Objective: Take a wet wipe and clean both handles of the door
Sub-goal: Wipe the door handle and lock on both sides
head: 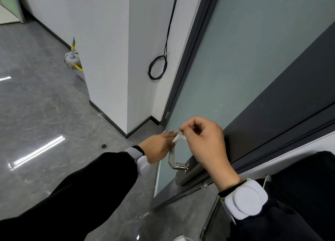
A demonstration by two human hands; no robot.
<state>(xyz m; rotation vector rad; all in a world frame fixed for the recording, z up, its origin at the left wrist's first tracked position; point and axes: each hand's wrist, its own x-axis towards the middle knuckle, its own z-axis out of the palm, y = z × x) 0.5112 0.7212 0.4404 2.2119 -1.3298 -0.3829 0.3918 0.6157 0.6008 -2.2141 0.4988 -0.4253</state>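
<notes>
A silver lever door handle (174, 162) sticks out from the dark lock plate on the frosted glass door (226, 68). My left hand (159, 145) lies over the lever's far end with its fingers stretched out flat, hiding that end. My right hand (204, 141) hovers just above the handle and pinches a small crumpled white wet wipe (178, 138) between thumb and fingers. The wipe touches the edge of my left hand's fingers. A bit of metal hardware (204, 185) shows at the door's edge on the other side; the second handle itself is hidden.
The door stands open with its dark frame (192, 46) on the left. A white wall corner (108, 59) with a coiled black cable (157, 68) is beyond it. A mop head (71, 59) rests by the wall on the grey floor. A white object (179, 238) peeks in at the bottom edge.
</notes>
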